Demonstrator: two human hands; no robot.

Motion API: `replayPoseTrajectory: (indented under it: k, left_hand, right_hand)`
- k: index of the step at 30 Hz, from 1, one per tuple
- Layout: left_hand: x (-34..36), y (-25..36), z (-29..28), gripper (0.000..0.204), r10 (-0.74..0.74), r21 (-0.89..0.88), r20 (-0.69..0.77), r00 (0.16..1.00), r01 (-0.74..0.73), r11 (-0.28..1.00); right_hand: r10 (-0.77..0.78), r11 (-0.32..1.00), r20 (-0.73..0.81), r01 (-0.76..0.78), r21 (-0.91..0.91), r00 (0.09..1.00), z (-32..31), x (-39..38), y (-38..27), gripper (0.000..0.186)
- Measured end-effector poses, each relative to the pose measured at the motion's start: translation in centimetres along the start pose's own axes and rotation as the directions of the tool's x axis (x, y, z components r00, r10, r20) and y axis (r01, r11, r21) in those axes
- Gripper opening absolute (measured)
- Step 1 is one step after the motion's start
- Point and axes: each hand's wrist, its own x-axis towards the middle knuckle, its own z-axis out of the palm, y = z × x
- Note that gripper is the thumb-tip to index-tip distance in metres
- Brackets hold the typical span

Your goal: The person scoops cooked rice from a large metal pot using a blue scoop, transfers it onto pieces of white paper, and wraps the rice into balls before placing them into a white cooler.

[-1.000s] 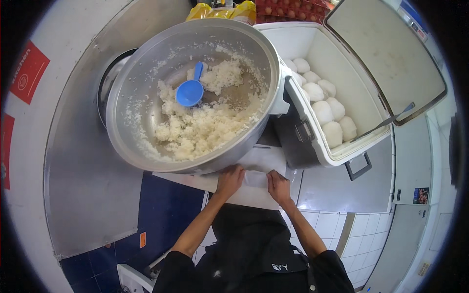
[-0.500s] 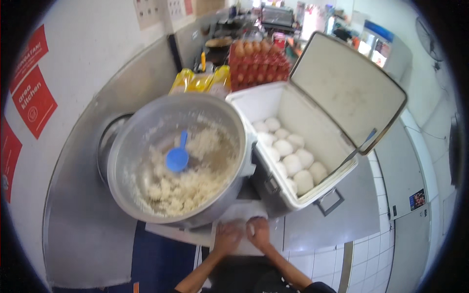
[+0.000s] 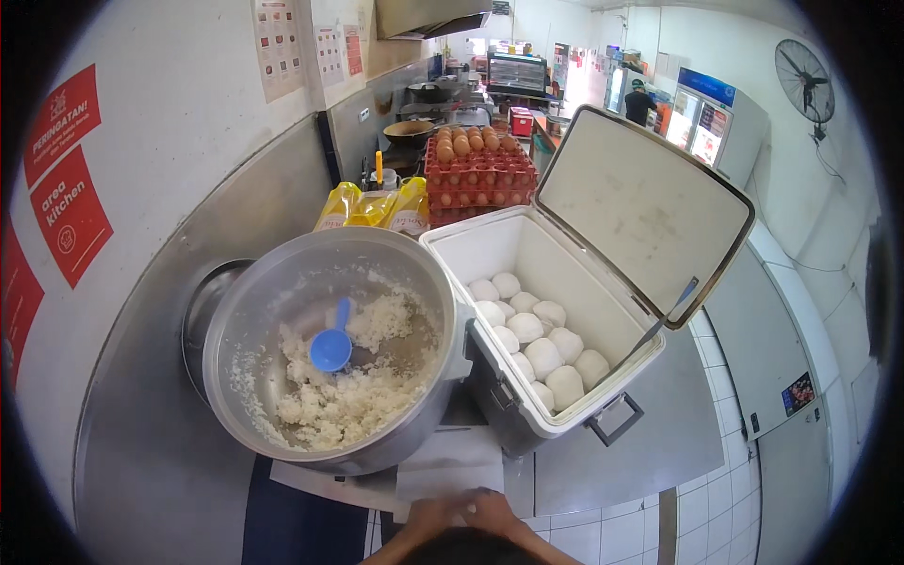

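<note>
- Left hand (image 3: 435,516) and right hand (image 3: 492,513) meet on the white paper (image 3: 450,463) at the counter edge, just in front of the pot (image 3: 325,344); whether the fingers are clenched cannot be told.
- Judged best practice: keep the sheet flat, edges aligned.
- Pot: one blue scoop (image 3: 331,347) in rice.
- Cooler (image 3: 556,311), right of the pot: about twelve white balls (image 3: 544,356).

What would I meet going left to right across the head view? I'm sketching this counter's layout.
Red wall signs → big metal pot of rice with blue scoop → white cooler of wrapped white balls → its raised lid → wall fan.
</note>
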Motion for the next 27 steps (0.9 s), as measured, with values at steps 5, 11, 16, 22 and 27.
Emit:
replayPoseTrajectory:
  k: [5,11,16,22,27]
  left_hand:
    - [-0.6,-1.1,-1.3,0.022,-0.097,-0.236,0.007,0.995,0.096,0.967]
    - [1.8,-6.6,4.7,0.017,-0.325,-0.460,-0.095,0.941,0.248,0.852]
    - [1.8,-7.0,6.1,0.017,-0.415,-0.393,-0.234,0.879,0.305,0.867]
    - [2.9,-2.8,4.0,0.021,-0.338,-0.211,-0.247,0.908,0.290,0.934]
    - [3.1,-1.4,3.2,0.024,-0.265,-0.175,-0.291,0.919,0.221,0.959]
  right_hand:
    - [-0.119,0.974,-0.230,0.159,0.161,0.966,1.7,-0.2,0.6,0.022]
    - [0.262,-0.251,0.326,-0.262,0.932,0.908,8.5,0.6,6.6,0.039]
    - [0.551,0.115,0.203,-0.314,0.942,0.809,6.8,1.3,4.3,0.040]
    - [0.249,0.940,-0.539,-0.066,0.335,0.805,8.9,4.0,6.4,0.045]
    - [0.540,0.810,-0.667,-0.102,0.577,0.514,8.9,7.1,9.0,0.072]
